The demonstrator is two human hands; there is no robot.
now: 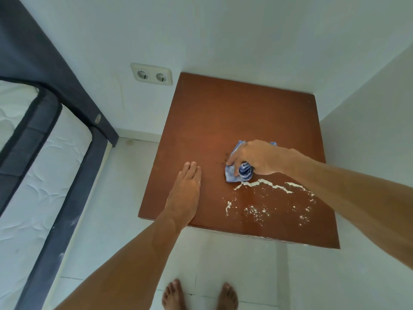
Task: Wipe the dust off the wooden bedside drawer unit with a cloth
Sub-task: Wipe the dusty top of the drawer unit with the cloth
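The reddish-brown wooden top of the bedside drawer unit point(223, 113) fills the middle of the view, pushed into a white wall corner. My right hand point(254, 156) presses a crumpled blue and white cloth point(234, 174) onto the top, near its middle. Just in front of the cloth, white dust point(263, 183) lies in a thin line, with scattered specks closer to the front edge. My left hand point(185, 189) rests flat on the top near its left front part, fingers together, holding nothing.
A double wall socket point(152, 74) sits left of the unit. A bed with a white mattress point(33, 175) and dark frame stands at the left. White floor tiles and my bare feet point(199, 296) are below the unit's front edge.
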